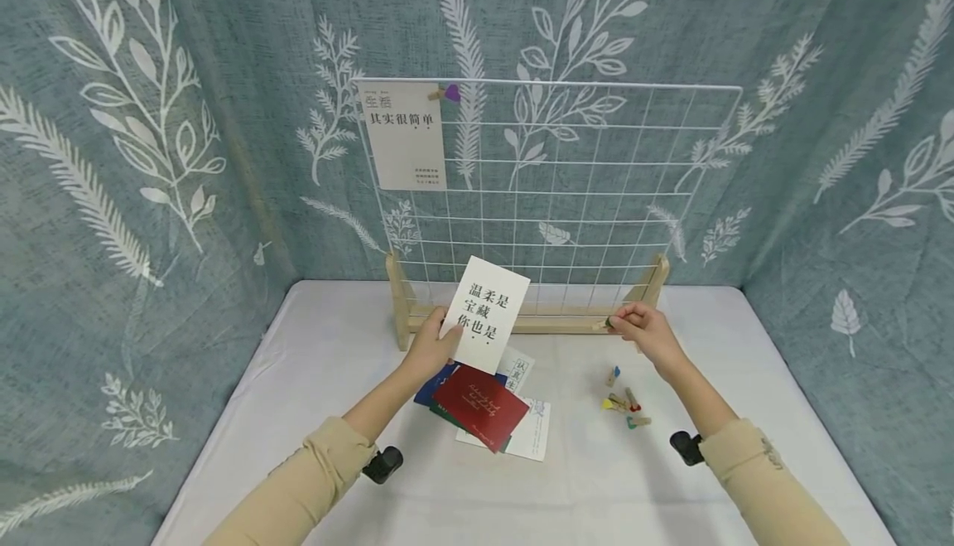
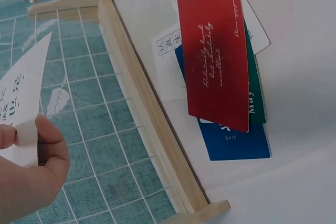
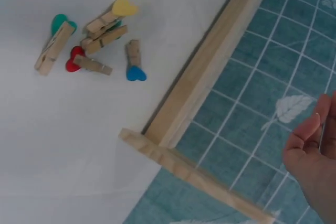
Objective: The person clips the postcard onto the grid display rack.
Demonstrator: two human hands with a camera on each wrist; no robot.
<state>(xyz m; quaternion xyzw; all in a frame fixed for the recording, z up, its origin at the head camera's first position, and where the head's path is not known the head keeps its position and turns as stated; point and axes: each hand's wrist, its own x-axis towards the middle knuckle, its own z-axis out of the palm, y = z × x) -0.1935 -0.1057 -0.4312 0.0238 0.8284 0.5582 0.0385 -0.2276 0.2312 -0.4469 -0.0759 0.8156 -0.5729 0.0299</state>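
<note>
My left hand [image 1: 432,347] pinches a white card [image 1: 492,306] with black Chinese characters by its lower left edge, thumb on the printed face. The card is tilted, in front of the grid's lower part. My right hand [image 1: 647,332] pinches a small wooden clothespin [image 1: 602,326] with a dark green ornament, close to the wooden base bar; in the right wrist view the fingers hide it. Another white card [image 1: 406,140] hangs at the grid's upper left, where a clothespin with a purple heart [image 1: 451,93] grips its top right corner.
A white wire grid [image 1: 551,190] stands in a wooden base [image 1: 537,325] before a leaf-patterned curtain. Below my left hand lies a pile of cards, a red card [image 1: 480,405] on top. Several heart clothespins [image 3: 100,32] lie on the white table [image 1: 596,496], right of the cards.
</note>
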